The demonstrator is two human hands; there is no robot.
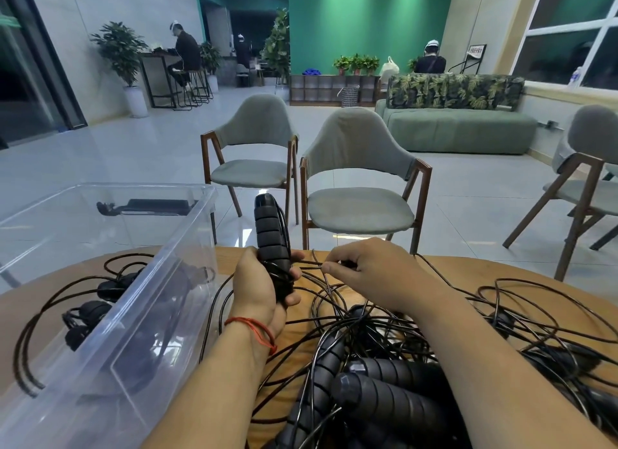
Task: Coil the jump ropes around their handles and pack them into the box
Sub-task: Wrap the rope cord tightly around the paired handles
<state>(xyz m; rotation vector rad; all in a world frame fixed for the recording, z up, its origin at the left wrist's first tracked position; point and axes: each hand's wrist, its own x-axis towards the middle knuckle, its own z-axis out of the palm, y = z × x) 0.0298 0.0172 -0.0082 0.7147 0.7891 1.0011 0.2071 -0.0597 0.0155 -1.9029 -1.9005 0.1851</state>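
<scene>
One ribbed black handle (269, 234) stands upright, gripped in my left hand (259, 288), with cord wrapped at its base. My right hand (366, 273) pinches the thin black cord (310, 264). I count three more handles in the tangle (384, 380) on the counter (451, 268), and one clear box (150, 331) to the left.

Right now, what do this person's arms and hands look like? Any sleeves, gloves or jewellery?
Both forearms are bare, no sleeves in view. Neither the left hand nor the right hand wears a glove. A thin red string bracelet circles the left wrist; no watch shows.
</scene>
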